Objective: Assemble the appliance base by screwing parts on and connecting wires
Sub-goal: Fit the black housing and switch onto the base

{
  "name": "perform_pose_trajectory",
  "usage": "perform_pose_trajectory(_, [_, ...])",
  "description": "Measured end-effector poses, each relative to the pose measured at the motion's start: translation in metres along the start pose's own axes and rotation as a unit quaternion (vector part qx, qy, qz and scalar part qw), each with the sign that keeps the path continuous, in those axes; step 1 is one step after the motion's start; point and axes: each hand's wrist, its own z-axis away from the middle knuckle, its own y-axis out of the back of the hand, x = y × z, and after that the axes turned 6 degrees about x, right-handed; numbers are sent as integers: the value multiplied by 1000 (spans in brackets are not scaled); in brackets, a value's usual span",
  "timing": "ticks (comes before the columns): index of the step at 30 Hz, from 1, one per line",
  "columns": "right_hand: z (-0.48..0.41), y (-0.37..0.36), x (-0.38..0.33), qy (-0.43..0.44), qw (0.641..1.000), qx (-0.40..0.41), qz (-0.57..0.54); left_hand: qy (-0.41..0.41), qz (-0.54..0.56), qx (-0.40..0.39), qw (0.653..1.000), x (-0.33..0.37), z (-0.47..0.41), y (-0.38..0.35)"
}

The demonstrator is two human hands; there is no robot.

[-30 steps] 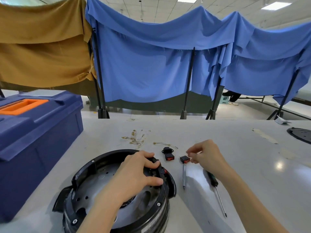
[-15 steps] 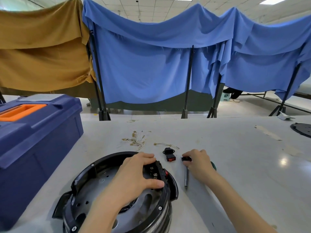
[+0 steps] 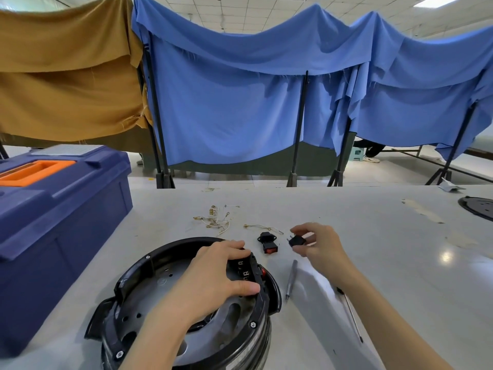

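The round black appliance base point(image 3: 149, 300) lies upside down on the near side of the table. My left hand point(image 3: 213, 279) grips its right rim, beside a terminal block and a red switch point(image 3: 263, 271). My right hand point(image 3: 317, 247) pinches a small black switch part point(image 3: 296, 241) just above the table. A second black and red switch point(image 3: 268, 243) lies on the table to its left. A grey metal driver shaft point(image 3: 290, 279) lies below my right hand. A thin screwdriver point(image 3: 352, 316) is partly hidden under my right forearm.
A dark blue toolbox point(image 3: 61, 220) with an orange handle stands at the left. Loose pale wires point(image 3: 217, 218) and one short wire point(image 3: 262, 227) lie beyond the base. A black disc point(image 3: 477, 206) sits at the far right edge. Blue and brown cloths hang behind the table.
My right hand has picked the small black switch part off the end of the grey shaft and lifted it. My left hand stays on the base rim.
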Motion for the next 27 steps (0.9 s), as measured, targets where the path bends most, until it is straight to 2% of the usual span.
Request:
perform_pose_trajectory(3, [12, 17, -23, -20, 990, -36, -131, 3, 1, 3, 1000, 4, 1, 3])
perform_pose_trajectory(11, [48, 19, -50, -20, 975, -194, -106, 8, -22, -3, 1000, 12, 3, 7])
perform_pose_trajectory(15, [50, 13, -49, -28, 970, -199, -137, 15, -17, -21, 1000, 12, 5, 12])
perform_pose_trajectory(18, [49, 10, -46, -41, 968, -195, -150, 36, -9, -1, 999, 4, 3, 20])
perform_pose_trajectory(21, [47, 8, -43, -53, 968, -200, -139, 57, -35, 32, 997, -6, 1, 27])
perform_pose_trajectory(27, [46, 8, -44, -19, 968, -228, -102, 44, -20, 13, 999, -6, 2, 23])
